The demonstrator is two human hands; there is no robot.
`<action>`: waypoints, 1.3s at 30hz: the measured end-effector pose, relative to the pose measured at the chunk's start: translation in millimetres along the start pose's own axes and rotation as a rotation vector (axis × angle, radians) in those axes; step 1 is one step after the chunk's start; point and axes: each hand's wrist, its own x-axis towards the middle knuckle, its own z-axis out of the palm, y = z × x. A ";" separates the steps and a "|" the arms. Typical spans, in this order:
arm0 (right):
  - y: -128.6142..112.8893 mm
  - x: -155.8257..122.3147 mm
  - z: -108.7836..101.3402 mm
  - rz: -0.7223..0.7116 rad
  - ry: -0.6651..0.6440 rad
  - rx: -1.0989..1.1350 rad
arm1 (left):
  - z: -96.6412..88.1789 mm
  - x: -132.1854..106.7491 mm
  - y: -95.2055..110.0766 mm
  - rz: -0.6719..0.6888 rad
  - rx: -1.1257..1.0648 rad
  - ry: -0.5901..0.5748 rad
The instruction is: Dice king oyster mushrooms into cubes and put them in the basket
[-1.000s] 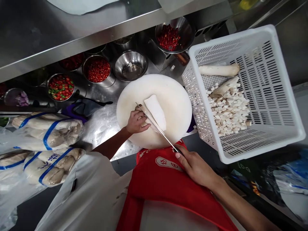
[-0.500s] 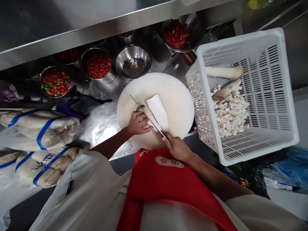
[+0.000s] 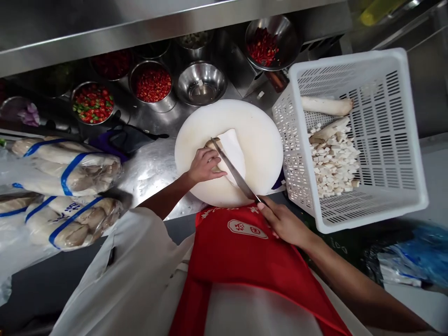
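On the round white cutting board (image 3: 261, 135) lies a king oyster mushroom (image 3: 212, 143), its brownish end toward the far side. My left hand (image 3: 206, 165) holds it down with curled fingers, covering much of it. A broad white mushroom slice (image 3: 234, 149) rests against it on the right. My right hand (image 3: 280, 221) grips the dark handle of a kitchen knife (image 3: 240, 177) near the board's front edge. The blade runs diagonally away from me, its tip at the mushroom's far end beside my left fingers. How deep the blade sits is hard to see.
A white plastic basket (image 3: 371, 221) on the right contains diced mushroom (image 3: 336, 168) and whole pieces. Behind the board stand a metal bowl (image 3: 202, 84) and pots of chopped red chilli (image 3: 153, 85). Bagged mushrooms (image 3: 79, 172) are stacked at left. A steel shelf edge (image 3: 168, 28) crosses above.
My right hand has drawn the knife back toward me and to the right, so its tip no longer reaches past the mushroom. My left hand stays on the mushroom. The view has shifted slightly.
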 end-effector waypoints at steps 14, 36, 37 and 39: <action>56.4 24.1 1.4 0.033 0.150 0.334 | -11.7 23.3 12.0 0.024 0.189 -0.253; 26.5 57.0 21.5 -0.080 0.192 -0.029 | -12.0 26.4 -4.1 -0.057 0.133 -0.199; 28.1 54.4 21.1 -0.082 0.194 -0.010 | -12.2 25.0 -4.0 -0.067 0.141 -0.177; 28.7 43.6 17.7 -0.084 0.198 0.004 | -12.2 23.2 -4.0 -0.088 0.149 -0.154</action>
